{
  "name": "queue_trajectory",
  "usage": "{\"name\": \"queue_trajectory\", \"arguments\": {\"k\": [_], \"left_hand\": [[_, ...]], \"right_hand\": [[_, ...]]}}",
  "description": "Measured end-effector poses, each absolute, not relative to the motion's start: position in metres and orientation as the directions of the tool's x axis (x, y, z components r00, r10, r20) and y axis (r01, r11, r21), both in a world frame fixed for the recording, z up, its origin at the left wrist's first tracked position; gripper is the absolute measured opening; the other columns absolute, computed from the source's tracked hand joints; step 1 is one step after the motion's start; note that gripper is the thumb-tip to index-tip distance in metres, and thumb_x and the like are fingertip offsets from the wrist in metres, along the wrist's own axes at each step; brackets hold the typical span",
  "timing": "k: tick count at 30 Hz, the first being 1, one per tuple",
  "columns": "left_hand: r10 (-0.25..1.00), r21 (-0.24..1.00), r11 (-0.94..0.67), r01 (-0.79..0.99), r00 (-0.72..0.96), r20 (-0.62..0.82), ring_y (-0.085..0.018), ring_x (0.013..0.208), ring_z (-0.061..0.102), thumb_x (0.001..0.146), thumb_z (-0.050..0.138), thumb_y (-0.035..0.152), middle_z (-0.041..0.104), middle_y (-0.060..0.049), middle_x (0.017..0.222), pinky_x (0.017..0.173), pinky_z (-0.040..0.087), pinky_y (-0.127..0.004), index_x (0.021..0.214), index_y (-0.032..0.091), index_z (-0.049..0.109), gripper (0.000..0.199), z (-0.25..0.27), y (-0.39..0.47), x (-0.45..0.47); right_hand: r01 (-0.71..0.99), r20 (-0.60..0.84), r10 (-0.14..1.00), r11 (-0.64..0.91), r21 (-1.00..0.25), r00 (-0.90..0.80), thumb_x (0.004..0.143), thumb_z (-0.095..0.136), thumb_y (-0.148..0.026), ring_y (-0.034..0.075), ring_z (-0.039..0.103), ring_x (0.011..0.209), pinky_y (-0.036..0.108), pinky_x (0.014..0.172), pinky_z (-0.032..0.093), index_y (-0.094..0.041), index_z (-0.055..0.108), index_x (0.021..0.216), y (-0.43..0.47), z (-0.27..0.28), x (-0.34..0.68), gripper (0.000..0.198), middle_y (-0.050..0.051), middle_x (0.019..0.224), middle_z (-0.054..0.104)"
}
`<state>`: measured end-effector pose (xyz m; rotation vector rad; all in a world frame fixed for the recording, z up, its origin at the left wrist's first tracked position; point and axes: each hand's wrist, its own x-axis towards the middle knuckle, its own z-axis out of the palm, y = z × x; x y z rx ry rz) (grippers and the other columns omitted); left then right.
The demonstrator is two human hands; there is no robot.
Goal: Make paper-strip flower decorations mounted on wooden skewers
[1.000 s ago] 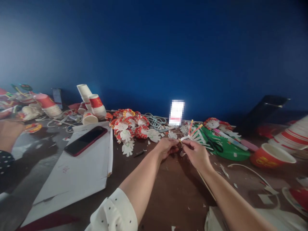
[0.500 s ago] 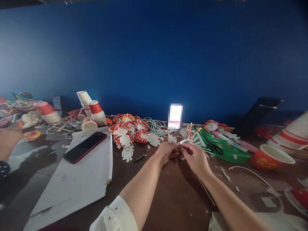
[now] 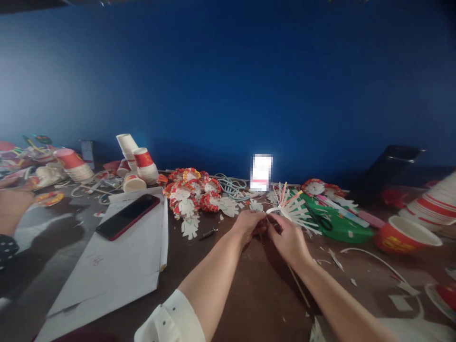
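Observation:
My left hand [image 3: 250, 224] and my right hand [image 3: 288, 237] meet at the fingertips over the brown table [image 3: 260, 299]. The right thumb and fingers pinch close to the left ones. A thin wooden stick [image 3: 297, 285] slants from under my right hand down toward the table's near side. The left fingers are closed too, but what lies between them is hidden. Just beyond the right fingers spreads a paper cup cut into white strips [image 3: 297, 214], some with coloured tips. It cannot be seen whether the stick is joined to it.
Several red-and-white paper figures [image 3: 192, 190] lie to the left, near a dark phone [image 3: 128, 217] on a white board [image 3: 107, 270]. Scissors [image 3: 322, 221] rest on green sheet material [image 3: 342, 232]. A red paper bowl [image 3: 408, 235] stands right. Another person's hand [image 3: 16, 204] is far left.
The stick's lower end has swung slightly left, and more of the white paper strips show beyond my right hand. Both hands stay together; the view has shifted a little.

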<state>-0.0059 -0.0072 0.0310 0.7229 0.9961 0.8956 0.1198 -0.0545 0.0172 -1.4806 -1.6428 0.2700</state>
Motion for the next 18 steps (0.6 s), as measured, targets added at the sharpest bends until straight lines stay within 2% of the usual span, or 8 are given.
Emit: {"name": "queue_trajectory", "arguments": {"k": [8, 14, 18], "left_hand": [[0.887, 0.845, 0.451, -0.286, 0.250, -0.389, -0.006, 0.048, 0.049, 0.078, 0.065, 0.009, 0.054, 0.002, 0.056, 0.052, 0.043, -0.018, 0.067, 0.012, 0.060, 0.012, 0.0324, -0.0076, -0.0054], [0.891, 0.867, 0.437, -0.240, 0.246, -0.381, -0.006, 0.049, 0.050, 0.076, 0.068, 0.009, 0.055, 0.002, 0.057, 0.052, 0.044, -0.019, 0.066, 0.012, 0.061, 0.012, 0.0296, -0.0071, -0.0053], [0.891, 0.872, 0.436, -0.221, 0.240, -0.385, -0.006, 0.048, 0.049, 0.076, 0.067, 0.010, 0.054, 0.002, 0.057, 0.052, 0.045, -0.018, 0.065, 0.012, 0.060, 0.014, 0.0280, -0.0065, -0.0047]], "right_hand": [[0.678, 0.419, 0.901, 0.241, -0.695, 0.110, 0.078, 0.054, -0.033, 0.028, 0.073, 0.094, 0.041, 0.087, 0.056, -0.016, 0.074, 0.108, -0.0563, 0.0178, 0.1187, 0.040, 0.013, 0.104, 0.078], [0.677, 0.405, 0.909, 0.237, -0.697, 0.100, 0.078, 0.053, -0.031, 0.026, 0.073, 0.092, 0.039, 0.086, 0.055, -0.017, 0.074, 0.108, -0.0568, 0.0187, 0.1182, 0.039, 0.012, 0.103, 0.078], [0.670, 0.373, 0.922, 0.213, -0.711, 0.103, 0.082, 0.053, -0.036, 0.028, 0.073, 0.092, 0.038, 0.085, 0.054, -0.016, 0.075, 0.106, -0.0575, 0.0222, 0.1186, 0.038, 0.012, 0.101, 0.078]]}}
